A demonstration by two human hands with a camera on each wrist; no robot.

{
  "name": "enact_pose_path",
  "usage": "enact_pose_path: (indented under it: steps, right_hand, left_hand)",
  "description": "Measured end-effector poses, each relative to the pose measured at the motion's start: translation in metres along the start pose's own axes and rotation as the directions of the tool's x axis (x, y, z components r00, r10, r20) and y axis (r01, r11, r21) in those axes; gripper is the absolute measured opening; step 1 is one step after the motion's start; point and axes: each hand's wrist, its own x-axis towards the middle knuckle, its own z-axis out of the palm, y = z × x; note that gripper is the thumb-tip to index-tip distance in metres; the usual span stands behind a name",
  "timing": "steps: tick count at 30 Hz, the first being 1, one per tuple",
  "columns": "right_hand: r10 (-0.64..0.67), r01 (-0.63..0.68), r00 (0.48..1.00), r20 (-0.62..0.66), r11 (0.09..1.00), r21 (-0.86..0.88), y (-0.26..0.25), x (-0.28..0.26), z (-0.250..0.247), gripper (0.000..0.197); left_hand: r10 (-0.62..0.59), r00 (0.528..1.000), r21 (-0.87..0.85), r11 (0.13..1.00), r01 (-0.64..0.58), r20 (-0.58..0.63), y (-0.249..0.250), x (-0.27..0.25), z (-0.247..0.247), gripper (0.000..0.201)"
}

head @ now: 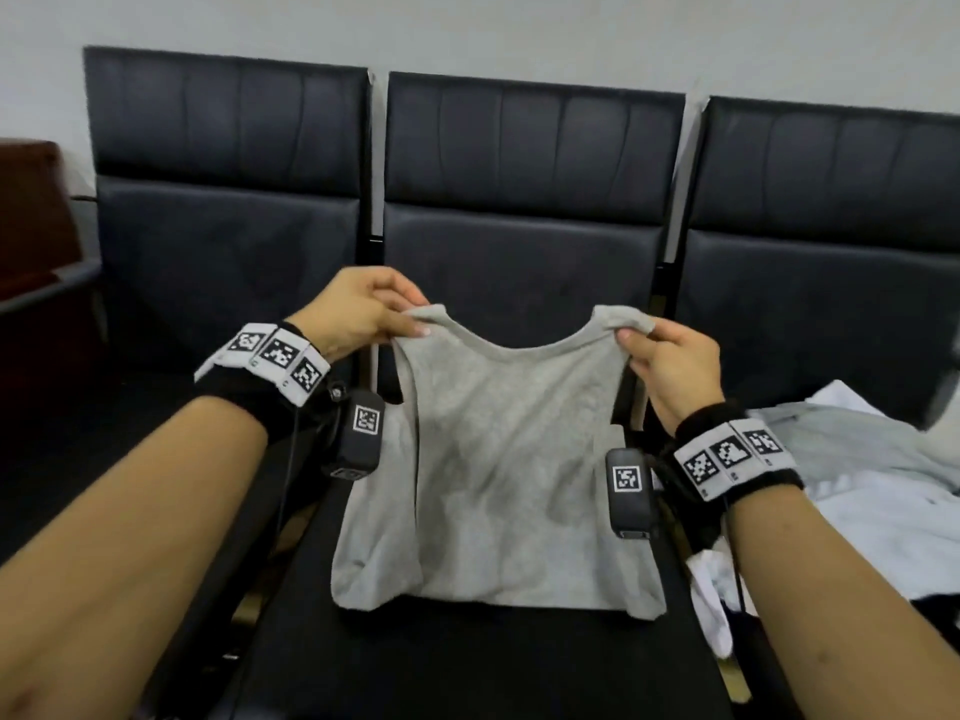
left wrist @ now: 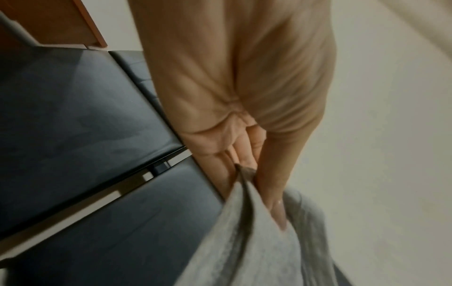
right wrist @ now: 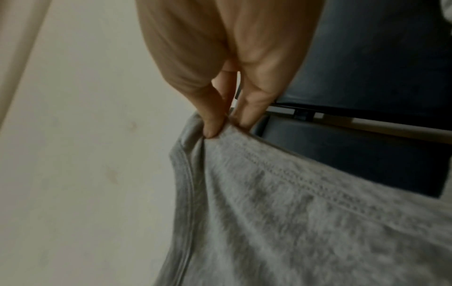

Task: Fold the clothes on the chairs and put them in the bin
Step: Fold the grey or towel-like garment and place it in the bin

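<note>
Left grip: left hand (head: 358, 311) pinching one shoulder strap of the grey tank top (head: 498, 459).
Right grip: right hand (head: 670, 366) pinching the other strap.
Position: held up, hem resting on the middle chair (head: 519, 662).
Handling: likely light, limp, unbreakable — best held by straps or side seams.

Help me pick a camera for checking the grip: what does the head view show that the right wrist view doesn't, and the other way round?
Only the head view shows both hands, the left hand and right hand, each pinching one shoulder of the gray tank top, its hem lying on the middle chair, plus a pile of pale clothes on the chair to the right. Only the right wrist view shows the fingertips close up, and the stitched hem beside them. Both show the right hand's pinch, the gray fabric and the dark chairs.
</note>
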Motion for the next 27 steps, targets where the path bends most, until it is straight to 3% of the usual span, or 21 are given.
enact_pose_path:
  steps: [4,7,9,12,14,16,20,21,24,27]
  right_hand:
    - [-0.076,0.054,0.987,0.140,0.986,0.158,-0.046,-0.023,-0.004,0.022]
    - [-0.177,0.086,0.929,0.324,0.957,0.276,-0.072,-0.039,-0.008,0.026]
    - [-0.218,0.061,0.874,0.435,0.936,0.346,-0.084,-0.045,-0.009,0.013]
    - [-0.188,0.012,0.845,0.500,0.942,0.334,-0.078,-0.037,-0.006,0.010]
    - [-0.099,-0.007,0.887,0.452,0.974,0.227,-0.054,-0.020,-0.003,0.014]
    - [0.048,-0.079,0.916,0.398,0.995,0.063,-0.021,0.002,0.004,0.016]
    - [0.299,-0.246,0.938,0.172,0.930,-0.274,0.082,0.054,0.012,0.008]
    - [0.337,-0.272,0.934,0.122,0.888,-0.372,0.113,0.066,0.011,0.003]
    - [0.417,-0.300,0.908,0.034,0.707,-0.641,0.201,0.102,0.006,0.015]
    - [0.383,-0.172,0.924,0.019,0.459,-0.872,0.232,0.111,0.003,0.028]
  left_hand:
    - [0.117,0.983,-0.161,0.983,-0.094,0.142,0.047,-0.019,-0.009,0.026]
    - [0.207,0.906,-0.208,0.969,-0.137,0.370,0.073,-0.032,-0.016,0.035]
    - [0.209,0.857,-0.192,0.973,-0.131,0.471,0.079,-0.034,-0.019,0.041]
    - [0.185,0.854,-0.184,0.977,-0.107,0.486,0.070,-0.023,-0.018,0.035]
    - [0.135,0.898,-0.163,0.984,-0.072,0.418,0.052,-0.009,-0.012,0.021]
    - [0.010,0.952,-0.052,0.999,0.006,0.305,0.022,0.012,-0.002,0.016]
    - [-0.161,0.980,0.233,0.964,0.130,0.119,-0.073,0.070,0.022,0.009]
    - [-0.154,0.985,0.316,0.941,0.123,0.076,-0.100,0.086,0.028,0.006]
    - [-0.132,0.990,0.591,0.803,0.080,0.045,-0.175,0.123,0.049,0.003]
    - [-0.203,0.979,0.654,0.742,0.149,0.008,-0.233,0.137,0.062,0.006]
